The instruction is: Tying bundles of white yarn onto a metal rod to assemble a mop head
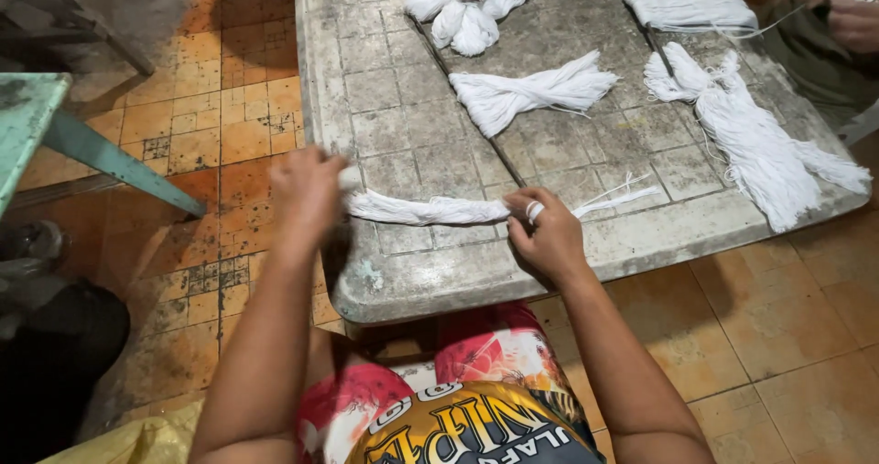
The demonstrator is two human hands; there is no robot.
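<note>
Left hand [307,189] and right hand [545,235] pinch white thread bundle [430,210] taut on tiled table [403,125].

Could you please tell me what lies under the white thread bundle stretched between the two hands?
The white thread bundle rests on the worn grey table. The left hand and right hand cover its gripped parts, so those stay hidden.

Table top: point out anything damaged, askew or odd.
The table surface is worn and stained, its grid coating flaking. Loose strands trail off the white thread bundle stretched between the left hand and right hand. Nothing spilled.
</note>
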